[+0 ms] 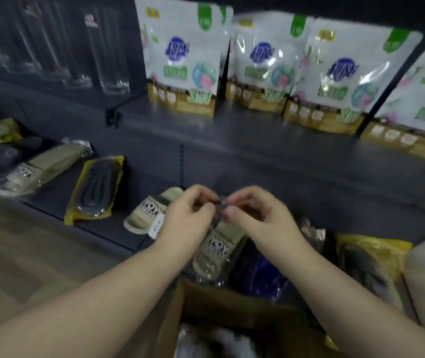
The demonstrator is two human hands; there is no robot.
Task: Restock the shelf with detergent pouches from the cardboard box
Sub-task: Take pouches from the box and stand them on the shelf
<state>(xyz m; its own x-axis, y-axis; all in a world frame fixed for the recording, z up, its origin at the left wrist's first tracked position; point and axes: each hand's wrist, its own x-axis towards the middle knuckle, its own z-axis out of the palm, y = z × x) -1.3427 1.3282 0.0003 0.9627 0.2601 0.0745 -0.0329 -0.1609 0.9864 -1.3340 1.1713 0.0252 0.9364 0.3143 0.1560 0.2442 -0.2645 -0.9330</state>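
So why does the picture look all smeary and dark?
Head view: the light is dim, so the shelf looks nearly black; the pouches are smeared and their print can't be read, with white glare streaks on the plastic; the left hand and right hand are soft-edged, and the tiny thing they pinch is too blurred to name; the wide lens bends the shelf edge.

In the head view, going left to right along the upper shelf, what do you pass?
Clear drinking glasses → first detergent pouch → second pouch → third pouch → fourth pouch, cut off by the right edge of the frame. All four pouches stand upright on the shelf.
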